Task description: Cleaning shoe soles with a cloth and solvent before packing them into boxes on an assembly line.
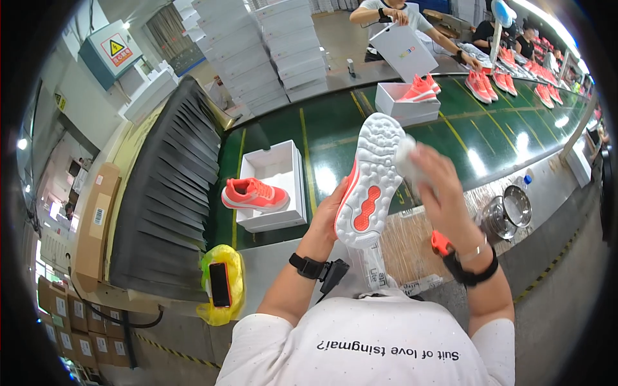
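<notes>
My left hand is closed round the side of a coral sneaker, held up with its white, bumpy sole toward me. A red patch shows in the middle of the sole. In my right hand, blurred by motion, is a soft white wad, like a cloth or sponge, at the sole's right edge. Whether it touches the sole I cannot tell. Left of the raised shoe, a second coral sneaker rests across an open white shoebox.
The green conveyor carries another shoebox and several coral sneakers. Beyond it, a co-worker holds a box lid. Black strip curtains hang at left. Near me are a phone on yellow plastic and metal bowls.
</notes>
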A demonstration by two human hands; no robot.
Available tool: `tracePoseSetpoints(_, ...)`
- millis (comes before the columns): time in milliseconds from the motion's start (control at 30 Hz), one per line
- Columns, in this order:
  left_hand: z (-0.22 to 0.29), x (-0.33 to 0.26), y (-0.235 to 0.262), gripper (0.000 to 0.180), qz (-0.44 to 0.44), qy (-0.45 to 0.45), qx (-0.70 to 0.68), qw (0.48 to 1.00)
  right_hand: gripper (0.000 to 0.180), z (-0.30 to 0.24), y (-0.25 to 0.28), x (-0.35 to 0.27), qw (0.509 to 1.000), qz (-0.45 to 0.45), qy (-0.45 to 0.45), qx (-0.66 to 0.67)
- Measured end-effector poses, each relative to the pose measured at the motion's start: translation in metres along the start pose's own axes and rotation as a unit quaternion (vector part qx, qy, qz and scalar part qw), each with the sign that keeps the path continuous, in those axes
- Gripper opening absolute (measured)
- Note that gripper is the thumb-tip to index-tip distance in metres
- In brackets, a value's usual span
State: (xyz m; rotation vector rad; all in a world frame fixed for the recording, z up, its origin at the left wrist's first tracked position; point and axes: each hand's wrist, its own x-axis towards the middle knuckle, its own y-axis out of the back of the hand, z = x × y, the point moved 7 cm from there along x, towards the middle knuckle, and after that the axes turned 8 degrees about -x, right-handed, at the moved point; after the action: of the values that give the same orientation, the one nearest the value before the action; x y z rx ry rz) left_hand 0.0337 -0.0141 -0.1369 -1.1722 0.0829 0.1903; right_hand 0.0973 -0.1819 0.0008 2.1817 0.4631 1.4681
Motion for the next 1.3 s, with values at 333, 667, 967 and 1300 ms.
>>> tracePoseSetpoints(333,0.013,-0.001,0.011,0.046,-0.005,-0.012,-0.056,0.998,0.046,-0.097,-0.059,-0.064,0.943,-0.194,0.270,-0.033)
tracePoseSetpoints(667,0.027,-0.004,0.033,0.045,-0.024,-0.045,-0.044,0.998,0.046,-0.075,-0.033,-0.055,0.971,-0.126,0.189,-0.072)
tracePoseSetpoints(967,0.024,-0.042,0.020,0.042,0.003,0.006,-0.074,0.997,0.048,0.009,-0.048,-0.058,0.980,-0.136,0.012,-0.145)
tracePoseSetpoints(1300,0.203,-0.067,0.047,0.032,0.125,-0.236,0.496,0.827,0.046,0.032,-0.065,-0.129,0.969,-0.216,-0.119,-0.009)
